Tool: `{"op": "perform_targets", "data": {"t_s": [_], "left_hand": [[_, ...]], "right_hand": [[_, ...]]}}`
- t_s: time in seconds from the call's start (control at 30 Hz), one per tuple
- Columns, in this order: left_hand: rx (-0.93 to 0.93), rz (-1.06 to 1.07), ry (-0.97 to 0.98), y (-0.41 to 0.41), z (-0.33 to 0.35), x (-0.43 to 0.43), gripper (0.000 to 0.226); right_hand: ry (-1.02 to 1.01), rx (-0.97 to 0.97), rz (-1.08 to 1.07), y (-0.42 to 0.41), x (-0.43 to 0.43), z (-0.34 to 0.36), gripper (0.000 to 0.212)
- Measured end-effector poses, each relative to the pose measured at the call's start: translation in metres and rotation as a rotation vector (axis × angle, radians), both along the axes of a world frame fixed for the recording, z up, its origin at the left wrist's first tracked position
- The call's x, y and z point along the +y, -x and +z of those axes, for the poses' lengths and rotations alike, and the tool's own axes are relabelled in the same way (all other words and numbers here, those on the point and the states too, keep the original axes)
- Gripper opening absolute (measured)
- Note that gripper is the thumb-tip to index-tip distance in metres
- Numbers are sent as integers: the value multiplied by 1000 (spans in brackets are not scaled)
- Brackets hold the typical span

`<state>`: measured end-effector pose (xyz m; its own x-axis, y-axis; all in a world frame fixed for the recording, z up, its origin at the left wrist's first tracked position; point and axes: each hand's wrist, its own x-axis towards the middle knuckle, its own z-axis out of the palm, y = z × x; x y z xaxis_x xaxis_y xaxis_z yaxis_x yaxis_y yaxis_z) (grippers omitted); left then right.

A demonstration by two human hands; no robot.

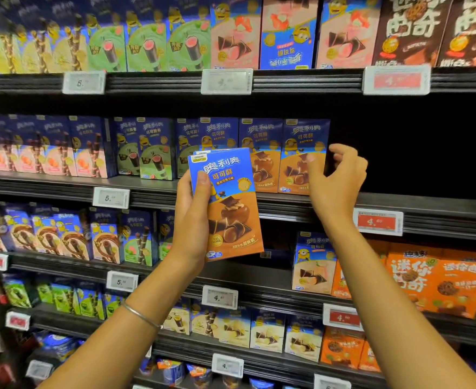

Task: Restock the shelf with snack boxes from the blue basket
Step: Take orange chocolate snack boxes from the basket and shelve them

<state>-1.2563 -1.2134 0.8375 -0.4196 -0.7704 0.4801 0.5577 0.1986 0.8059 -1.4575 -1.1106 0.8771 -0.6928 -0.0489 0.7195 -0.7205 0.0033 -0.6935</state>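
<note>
While the shelf (48, 186) has a dark gap (405, 153) beside its last shelved box (298, 136), the left hand (192, 220) grips a snack box (231, 211) before it; the right hand (336, 181) hovers empty, fingers apart. Best seat it upright, label outward, flush.

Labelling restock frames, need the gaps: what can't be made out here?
Blue basket: outside the head view's edges.
Boxes behind the front snack box in the left hand: hidden by it, count unclear.
Dark shelf gap: head view, too dark to see inside.
Top middle price tag: digits washed out.
Right hand: whether it touches the shelved box is unclear.
</note>
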Motion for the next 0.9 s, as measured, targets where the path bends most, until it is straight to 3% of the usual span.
{"op": "perform_targets", "data": {"t_s": [0.1,0.17,0.23,0.47,0.63,0.9], "left_hand": [[-10,2,12,6,4,2,50],[-2,9,34,12,9,3,57],[0,22,55,17,16,4,61],[-46,-91,-22,21,38,6,93],[-85,205,86,23,41,-22,32],[-72,324,58,11,46,-56,27]], "right_hand": [[-34,72,321,-46,8,-11,33],[-152,9,561,-72,10,-15,40],[-190,-57,659,-85,10,-17,44],[-186,-136,660,-80,16,0,36],[-35,-192,586,-55,22,11,30],[17,-185,362,-9,13,18,40]]}}
